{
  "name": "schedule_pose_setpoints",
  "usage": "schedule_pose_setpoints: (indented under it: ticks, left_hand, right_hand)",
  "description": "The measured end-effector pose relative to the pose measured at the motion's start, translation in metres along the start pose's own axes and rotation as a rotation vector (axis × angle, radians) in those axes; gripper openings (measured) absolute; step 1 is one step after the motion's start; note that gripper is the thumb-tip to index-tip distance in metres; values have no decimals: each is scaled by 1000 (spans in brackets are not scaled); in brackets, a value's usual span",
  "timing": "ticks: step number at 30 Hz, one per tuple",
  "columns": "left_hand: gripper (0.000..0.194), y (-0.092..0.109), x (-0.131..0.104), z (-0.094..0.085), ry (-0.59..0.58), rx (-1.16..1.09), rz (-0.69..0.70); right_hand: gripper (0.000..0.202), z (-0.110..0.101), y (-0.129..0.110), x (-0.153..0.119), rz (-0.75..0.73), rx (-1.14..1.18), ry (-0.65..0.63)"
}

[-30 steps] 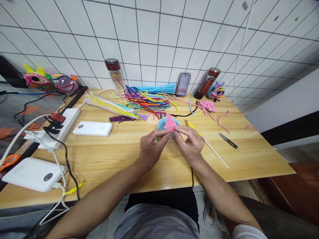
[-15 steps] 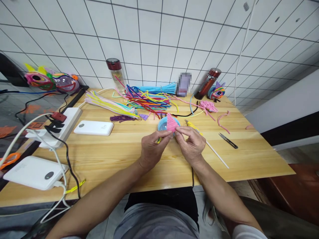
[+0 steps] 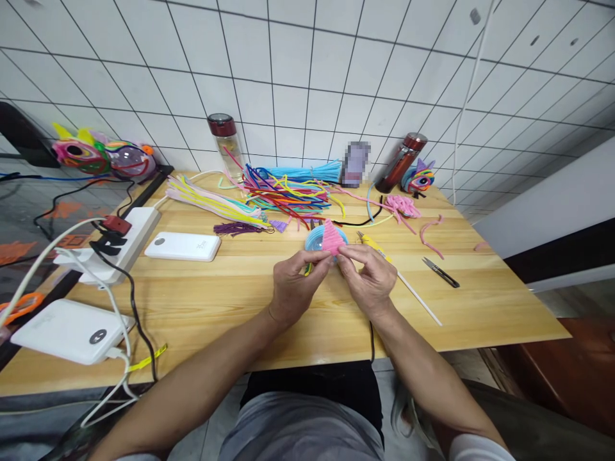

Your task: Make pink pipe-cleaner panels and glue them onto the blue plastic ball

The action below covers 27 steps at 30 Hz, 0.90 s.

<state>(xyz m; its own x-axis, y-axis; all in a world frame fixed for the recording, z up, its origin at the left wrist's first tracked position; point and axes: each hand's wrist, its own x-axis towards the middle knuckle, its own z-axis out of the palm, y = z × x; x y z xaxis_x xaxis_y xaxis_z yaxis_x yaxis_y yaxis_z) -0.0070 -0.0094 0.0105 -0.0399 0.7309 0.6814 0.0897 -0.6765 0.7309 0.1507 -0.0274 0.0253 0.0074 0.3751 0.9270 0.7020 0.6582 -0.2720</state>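
Both hands meet over the middle of the table around a pink triangle point(image 3: 331, 238) of ridged, fuzzy strips, like pipe cleaners. My left hand point(image 3: 298, 278) pinches its lower edge between thumb and forefinger. On the other side my right hand point(image 3: 369, 272) grips the lower right corner in the same way. Just behind the triangle is a round, clear piece ringed with light blue strips point(image 3: 311, 235); the triangle covers part of it. Fingers hide the triangle's bottom edge. Something yellow-green shows by my left fingers, too small to name.
A yellow glue gun point(image 3: 372, 245) with a white glue stick point(image 3: 423, 301) lies to the right, near thread snips point(image 3: 441, 273). Pipe cleaners point(image 3: 288, 192) are heaped at the back between bottles. White power banks point(image 3: 182, 246) and a power strip point(image 3: 125, 246) with cables occupy the left.
The hands and the pink triangle keep almost the same place and grip. The whole view has shifted very slightly.
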Motion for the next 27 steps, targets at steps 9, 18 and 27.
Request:
schedule_pose_setpoints:
  ticks: [9, 18, 27]
  left_hand:
    - [5, -2, -1, 0, 24, -5, -41]
    - [5, -1, -2, 3, 13, -49, -158]
    - [35, 8, 7, -7, -127, -366, -490]
  right_hand:
    - [23, 3, -3, -2, 15, -6, 14]
    - [26, 3, -3, -1, 12, 26, 15]
    - [22, -4, 7, 0, -10, 95, -17]
